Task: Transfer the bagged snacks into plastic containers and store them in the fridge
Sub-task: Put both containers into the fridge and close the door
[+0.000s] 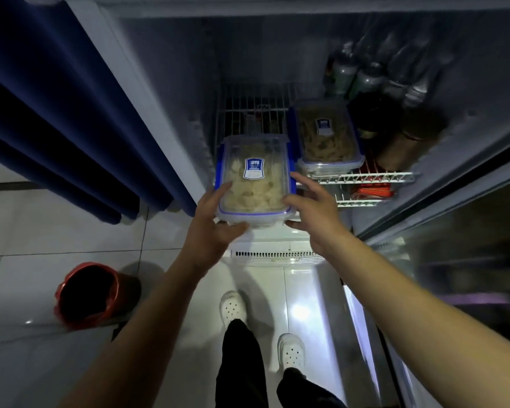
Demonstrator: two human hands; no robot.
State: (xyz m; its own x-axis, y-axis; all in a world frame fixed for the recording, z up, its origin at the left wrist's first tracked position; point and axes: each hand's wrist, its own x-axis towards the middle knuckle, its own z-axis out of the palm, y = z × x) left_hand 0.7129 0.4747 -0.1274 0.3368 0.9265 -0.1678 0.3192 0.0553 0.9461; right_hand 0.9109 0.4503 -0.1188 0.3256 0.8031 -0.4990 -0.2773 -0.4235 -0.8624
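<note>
At frame centre, the left hand (211,222) and right hand (312,213) each clasp a near corner of the container (255,175), fingers loosely curled. Its long axis points ahead toward the wire shelf (248,113), left of the second container (327,136).

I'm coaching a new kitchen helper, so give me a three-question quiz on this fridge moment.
1. True or false: the left hand and right hand both hold the near container.
2. Where is the other container? A: on the floor. B: on the wire shelf. C: in a hand.
3. Fill in: behind the other container stand several ____.
Key: 1 true; 2 B; 3 bottles.
</note>
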